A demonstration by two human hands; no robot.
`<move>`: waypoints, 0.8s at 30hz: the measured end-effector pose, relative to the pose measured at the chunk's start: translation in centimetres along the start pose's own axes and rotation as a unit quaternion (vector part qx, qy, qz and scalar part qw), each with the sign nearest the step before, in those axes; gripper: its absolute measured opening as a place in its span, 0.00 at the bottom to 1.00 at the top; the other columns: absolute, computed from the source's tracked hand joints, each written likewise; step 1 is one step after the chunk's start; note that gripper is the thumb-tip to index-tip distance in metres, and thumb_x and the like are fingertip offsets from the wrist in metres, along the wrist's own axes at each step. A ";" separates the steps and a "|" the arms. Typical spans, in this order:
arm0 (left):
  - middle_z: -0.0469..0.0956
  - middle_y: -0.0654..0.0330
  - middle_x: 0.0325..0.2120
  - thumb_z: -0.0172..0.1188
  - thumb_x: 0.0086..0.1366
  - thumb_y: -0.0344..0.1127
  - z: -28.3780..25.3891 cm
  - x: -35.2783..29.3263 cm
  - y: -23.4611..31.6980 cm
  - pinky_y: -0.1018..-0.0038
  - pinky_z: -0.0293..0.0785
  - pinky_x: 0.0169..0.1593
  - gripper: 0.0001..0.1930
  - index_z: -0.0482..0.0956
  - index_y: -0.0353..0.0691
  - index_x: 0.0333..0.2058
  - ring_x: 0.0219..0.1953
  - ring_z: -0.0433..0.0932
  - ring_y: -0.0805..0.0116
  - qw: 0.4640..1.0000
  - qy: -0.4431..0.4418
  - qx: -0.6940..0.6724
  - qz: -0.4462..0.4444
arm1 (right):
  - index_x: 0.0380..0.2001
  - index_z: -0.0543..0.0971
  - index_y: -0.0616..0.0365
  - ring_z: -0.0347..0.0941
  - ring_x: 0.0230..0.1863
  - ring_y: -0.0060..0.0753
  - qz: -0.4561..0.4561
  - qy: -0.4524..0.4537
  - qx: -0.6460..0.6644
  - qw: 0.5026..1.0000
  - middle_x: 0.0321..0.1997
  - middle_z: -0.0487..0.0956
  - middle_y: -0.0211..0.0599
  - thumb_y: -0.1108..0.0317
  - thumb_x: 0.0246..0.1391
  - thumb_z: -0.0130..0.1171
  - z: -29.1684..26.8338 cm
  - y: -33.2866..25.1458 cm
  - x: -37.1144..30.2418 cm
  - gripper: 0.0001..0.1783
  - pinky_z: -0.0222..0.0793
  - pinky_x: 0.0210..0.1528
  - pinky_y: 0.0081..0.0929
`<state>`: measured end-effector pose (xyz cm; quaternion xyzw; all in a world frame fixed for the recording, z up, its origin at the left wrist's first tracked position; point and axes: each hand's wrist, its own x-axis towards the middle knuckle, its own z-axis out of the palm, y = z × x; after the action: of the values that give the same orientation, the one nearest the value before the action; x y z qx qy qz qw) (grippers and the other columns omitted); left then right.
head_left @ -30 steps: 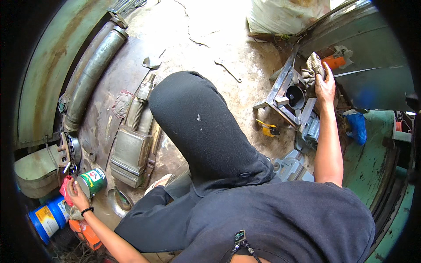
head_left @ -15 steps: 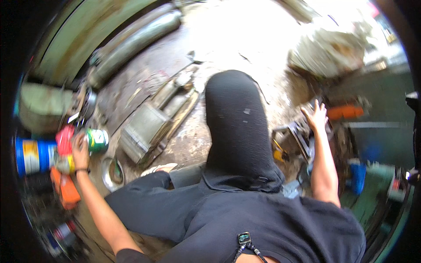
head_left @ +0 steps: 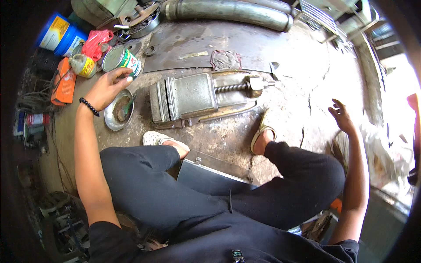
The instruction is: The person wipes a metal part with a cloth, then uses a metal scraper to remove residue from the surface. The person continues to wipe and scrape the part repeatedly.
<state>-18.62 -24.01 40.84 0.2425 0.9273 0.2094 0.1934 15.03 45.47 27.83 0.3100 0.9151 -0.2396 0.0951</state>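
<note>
My left hand, with a dark beaded bracelet at the wrist, hangs with its fingers loosely bent and apart, and nothing shows in it. Just beyond its fingertips stands a green and white tin can. Below the hand a round metal bowl holds brownish stuff and a green-handled tool. My right hand is held out at the right with fingers apart and holds nothing. Between the hands a large metal machine vise with a threaded screw lies on the floor.
A blue bucket, a red plastic bag, a yellow-labelled bottle and an orange box stand at the left. A metal sheet bears a rag. Behind lies a metal cylinder. White sacks are at the right.
My view has swung to the right-hand side's opposite, bringing the vise to the middle. My left hand has come off the green can; my right hand is now away from the metal parts.
</note>
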 end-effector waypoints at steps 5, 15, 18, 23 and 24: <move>0.80 0.51 0.53 0.59 0.72 0.43 0.2 2.0 -2.2 0.68 0.73 0.58 0.23 0.75 0.36 0.60 0.54 0.79 0.63 0.995 -0.035 -0.007 -0.091 | 0.66 0.69 0.63 0.71 0.64 0.60 -0.086 -0.135 -0.168 0.973 0.64 0.73 0.62 0.46 0.61 0.63 5.4 -5.4 14.1 0.39 0.69 0.65 0.46; 0.77 0.54 0.53 0.58 0.71 0.35 1.9 5.2 -1.2 0.69 0.71 0.60 0.22 0.74 0.35 0.61 0.53 0.75 0.65 0.974 -0.067 -0.015 -0.216 | 0.67 0.65 0.71 0.65 0.69 0.65 0.045 0.009 -0.101 0.994 0.66 0.69 0.70 0.27 0.54 0.58 23.8 -4.8 33.5 0.58 0.63 0.69 0.47; 0.77 0.55 0.54 0.58 0.71 0.36 2.1 6.7 -1.7 0.68 0.70 0.61 0.22 0.74 0.36 0.61 0.55 0.74 0.64 0.957 -0.091 0.008 -0.276 | 0.68 0.63 0.67 0.65 0.69 0.65 0.109 0.040 -0.146 0.982 0.69 0.65 0.70 0.24 0.49 0.59 26.9 -4.7 36.1 0.60 0.64 0.69 0.48; 0.77 0.54 0.55 0.60 0.70 0.37 1.2 7.6 -0.6 0.67 0.71 0.60 0.22 0.75 0.39 0.61 0.55 0.75 0.61 0.959 -0.066 0.030 -0.273 | 0.66 0.67 0.62 0.65 0.69 0.62 0.113 0.098 -0.165 0.975 0.69 0.66 0.64 0.26 0.47 0.63 28.9 -6.1 37.6 0.57 0.63 0.69 0.50; 0.77 0.54 0.55 0.60 0.70 0.37 1.0 7.9 -0.5 0.67 0.71 0.60 0.22 0.75 0.39 0.61 0.55 0.75 0.61 0.965 -0.056 0.024 -0.254 | 0.65 0.68 0.62 0.66 0.68 0.61 0.088 0.092 -0.151 0.980 0.68 0.68 0.61 0.29 0.48 0.65 29.1 -6.4 37.6 0.54 0.64 0.68 0.51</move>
<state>-24.71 -19.87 37.70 0.0149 0.9509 0.1168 0.2862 -17.80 46.18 -7.06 0.3922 0.9148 -0.0594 0.0767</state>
